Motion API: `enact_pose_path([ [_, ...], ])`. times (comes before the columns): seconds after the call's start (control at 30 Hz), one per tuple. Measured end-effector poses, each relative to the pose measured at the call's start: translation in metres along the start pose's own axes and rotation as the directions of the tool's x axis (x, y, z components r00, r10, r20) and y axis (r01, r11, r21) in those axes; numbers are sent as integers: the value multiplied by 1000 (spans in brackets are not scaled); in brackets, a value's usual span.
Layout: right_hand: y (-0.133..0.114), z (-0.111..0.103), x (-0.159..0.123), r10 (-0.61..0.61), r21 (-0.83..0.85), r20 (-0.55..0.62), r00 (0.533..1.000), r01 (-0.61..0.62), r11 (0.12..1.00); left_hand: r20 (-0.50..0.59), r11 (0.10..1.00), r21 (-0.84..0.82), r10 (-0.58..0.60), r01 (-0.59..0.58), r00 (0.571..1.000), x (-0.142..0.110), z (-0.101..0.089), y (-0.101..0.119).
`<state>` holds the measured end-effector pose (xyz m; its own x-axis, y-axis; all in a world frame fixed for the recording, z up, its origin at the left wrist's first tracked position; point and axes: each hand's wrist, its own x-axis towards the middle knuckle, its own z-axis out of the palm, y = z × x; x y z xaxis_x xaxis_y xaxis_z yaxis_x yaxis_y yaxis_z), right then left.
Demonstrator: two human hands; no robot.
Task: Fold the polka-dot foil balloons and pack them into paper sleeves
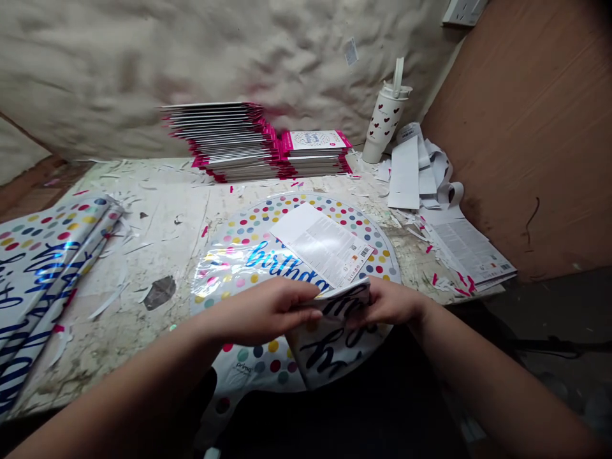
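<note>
Low in the frame's centre, just below a white card (326,245), our left hand (280,307) and right hand (388,302) pinch a folded foil balloon (343,306), likely light, slippery and crease-prone, best gripped along its folded edges

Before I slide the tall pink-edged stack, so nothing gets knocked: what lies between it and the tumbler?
The head view shows the shorter stack between the tall stack and the tumbler.
</note>
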<state>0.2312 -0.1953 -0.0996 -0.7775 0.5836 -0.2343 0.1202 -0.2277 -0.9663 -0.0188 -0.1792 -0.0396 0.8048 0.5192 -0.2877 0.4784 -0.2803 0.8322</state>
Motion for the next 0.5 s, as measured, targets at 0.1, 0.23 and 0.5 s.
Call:
enact_pose_path([
  [0.1, 15, -30, -22, 33, 124, -378, 925, 15, 992, -341, 990, 117, -37, 82, 939, 30, -10, -2],
  [0.23, 28, -74, -41, 174, 250, -829, 532, 73, 966, -506, 854, 429, -41, 293, 861, 86, 13, -19],
  [0.5, 11, -81, -28, 102, 261, -807, 582, 196, 945, 171, 870, 422, 199, -254, 965, 39, 40, -51],
])
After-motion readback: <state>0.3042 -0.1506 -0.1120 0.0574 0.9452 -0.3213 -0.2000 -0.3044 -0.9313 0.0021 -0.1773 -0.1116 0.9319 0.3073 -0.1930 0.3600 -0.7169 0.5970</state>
